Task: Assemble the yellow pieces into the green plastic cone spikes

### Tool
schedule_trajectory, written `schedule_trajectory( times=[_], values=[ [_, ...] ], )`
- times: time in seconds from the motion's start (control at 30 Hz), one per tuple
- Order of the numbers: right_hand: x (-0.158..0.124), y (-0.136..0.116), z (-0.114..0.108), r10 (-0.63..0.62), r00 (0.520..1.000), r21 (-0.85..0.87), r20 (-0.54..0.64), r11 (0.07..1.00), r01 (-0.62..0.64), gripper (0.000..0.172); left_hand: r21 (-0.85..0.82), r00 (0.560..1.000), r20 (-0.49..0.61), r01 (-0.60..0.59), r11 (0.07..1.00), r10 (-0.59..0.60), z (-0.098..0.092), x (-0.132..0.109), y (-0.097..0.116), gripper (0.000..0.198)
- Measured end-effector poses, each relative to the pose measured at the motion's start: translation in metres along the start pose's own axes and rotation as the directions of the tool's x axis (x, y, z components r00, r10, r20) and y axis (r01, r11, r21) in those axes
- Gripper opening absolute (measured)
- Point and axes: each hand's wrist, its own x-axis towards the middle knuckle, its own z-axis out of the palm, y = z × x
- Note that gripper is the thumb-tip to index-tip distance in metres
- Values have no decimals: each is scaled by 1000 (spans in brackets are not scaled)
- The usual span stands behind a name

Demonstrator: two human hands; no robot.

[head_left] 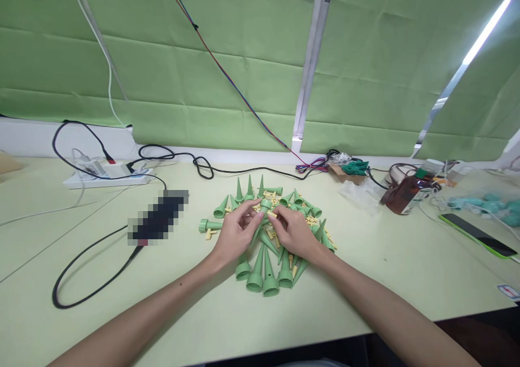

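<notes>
head view: left grip held a green cone; right grip, just beside it, pinched a yellow piece; steady alignment seemed wise.

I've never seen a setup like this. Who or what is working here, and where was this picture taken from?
There's no machine: these are a person's bare hands, seen from a camera worn on the head, looking forward and down. The left hand holds a green cone, wide end up. The right hand pinches a small yellow piece close by. Around them on the table are more cones and yellow bits. Further off are a power strip, a brown bottle and a phone.
</notes>
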Motion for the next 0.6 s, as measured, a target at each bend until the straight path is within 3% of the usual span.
schedule_trajectory(
  times=[0.4,0.6],
  values=[
    [0,-8,-1,181,981,297,74,935,-195,25,-91,999,9,45,995,-44,1,0,3,42],
    [2,-6,1,243,960,514,143,810,-281,30,-123,998,24,65,990,-63,2,0,7,44]
  ],
)
